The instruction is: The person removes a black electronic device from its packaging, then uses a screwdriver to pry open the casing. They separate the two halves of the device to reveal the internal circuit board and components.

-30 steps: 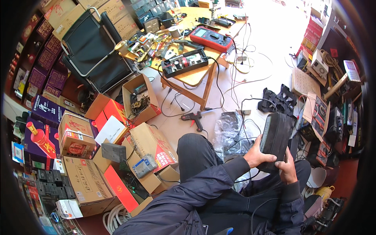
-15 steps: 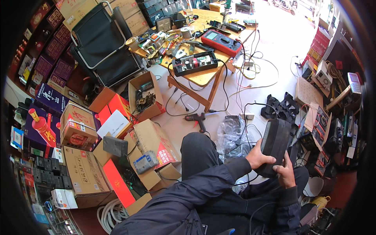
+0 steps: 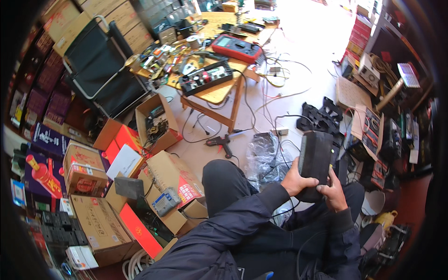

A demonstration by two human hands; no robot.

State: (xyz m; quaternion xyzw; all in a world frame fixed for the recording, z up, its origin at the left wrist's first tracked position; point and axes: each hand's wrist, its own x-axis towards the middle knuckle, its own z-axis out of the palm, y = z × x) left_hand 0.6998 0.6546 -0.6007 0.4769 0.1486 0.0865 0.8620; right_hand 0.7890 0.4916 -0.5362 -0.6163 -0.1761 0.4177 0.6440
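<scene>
I hold a black box-shaped device (image 3: 315,158) upright in front of my lap with both hands. My left hand (image 3: 295,179) grips its lower left side. My right hand (image 3: 334,192) clasps its lower right edge, fingers wrapped round the bottom. Thin cables run from the floor toward the device. My knees in dark trousers (image 3: 223,179) lie below it, and my dark jacket sleeves come in from the lower edge.
A low wooden table (image 3: 218,92) ahead carries a red meter (image 3: 237,48), a black instrument and small tools. A black glue gun (image 3: 225,141) and a clear plastic bag (image 3: 263,156) lie on the floor. Open cardboard boxes (image 3: 175,179) crowd my left. A folding chair (image 3: 105,65) stands at the far left.
The view has shifted slightly downward. Both hands keep hold of the black device, which stays upright before me with little change.
</scene>
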